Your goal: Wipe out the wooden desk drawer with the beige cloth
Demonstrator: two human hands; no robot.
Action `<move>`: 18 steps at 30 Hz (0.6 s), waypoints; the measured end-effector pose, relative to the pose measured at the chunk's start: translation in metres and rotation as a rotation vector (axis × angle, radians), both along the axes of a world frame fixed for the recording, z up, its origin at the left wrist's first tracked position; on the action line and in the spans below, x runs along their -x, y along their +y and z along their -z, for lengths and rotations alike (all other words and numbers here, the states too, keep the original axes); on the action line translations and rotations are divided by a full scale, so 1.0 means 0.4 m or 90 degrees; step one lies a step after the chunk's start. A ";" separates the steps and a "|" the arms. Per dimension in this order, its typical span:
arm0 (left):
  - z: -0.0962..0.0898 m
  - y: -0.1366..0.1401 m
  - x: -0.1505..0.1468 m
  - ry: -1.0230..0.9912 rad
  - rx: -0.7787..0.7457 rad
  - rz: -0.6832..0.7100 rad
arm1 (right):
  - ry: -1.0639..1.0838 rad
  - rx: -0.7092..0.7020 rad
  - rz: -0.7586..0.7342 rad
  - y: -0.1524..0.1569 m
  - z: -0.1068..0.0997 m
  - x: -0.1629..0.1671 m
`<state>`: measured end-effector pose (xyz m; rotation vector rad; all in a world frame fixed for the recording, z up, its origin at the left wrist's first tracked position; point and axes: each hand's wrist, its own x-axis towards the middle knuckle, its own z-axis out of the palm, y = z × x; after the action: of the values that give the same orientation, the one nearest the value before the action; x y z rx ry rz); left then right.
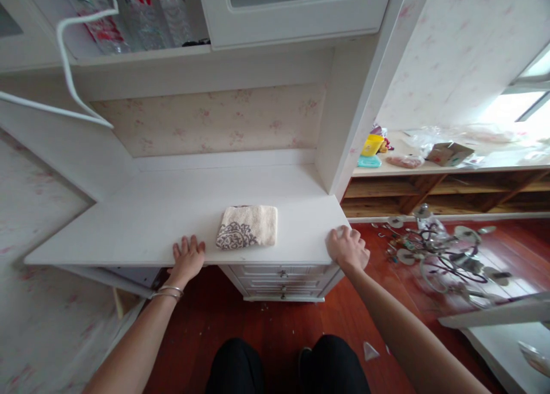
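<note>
A folded cream towel (249,227) with a dark scroll pattern lies on the white desk (172,199), near its front edge. To the left of the towel, my left hand (189,257) rests on the desk's front edge, fingers apart and holding nothing; a bracelet (169,292) circles that wrist. My right hand (350,248) is at the desk's right front corner, its fingers curled over the edge and their tips hidden. Neither hand touches the towel.
White drawers (283,279) stand under the desk. Overhead is a cabinet (292,24) holding plastic bottles (176,16), with a bent white rod (64,56) in front. A dismantled chandelier (455,256) lies on the red floor at right, below a shelf unit (429,168) with a cardboard box (449,153).
</note>
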<state>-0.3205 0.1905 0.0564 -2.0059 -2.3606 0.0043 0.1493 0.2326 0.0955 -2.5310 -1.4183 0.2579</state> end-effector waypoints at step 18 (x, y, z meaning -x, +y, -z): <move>-0.006 0.006 -0.002 -0.162 -0.010 -0.119 | -0.024 -0.008 -0.011 -0.005 0.016 -0.005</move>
<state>-0.3196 0.1930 0.0588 -1.8700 -2.6832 -0.2787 0.1514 0.2305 0.0893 -2.5274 -1.4517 0.2061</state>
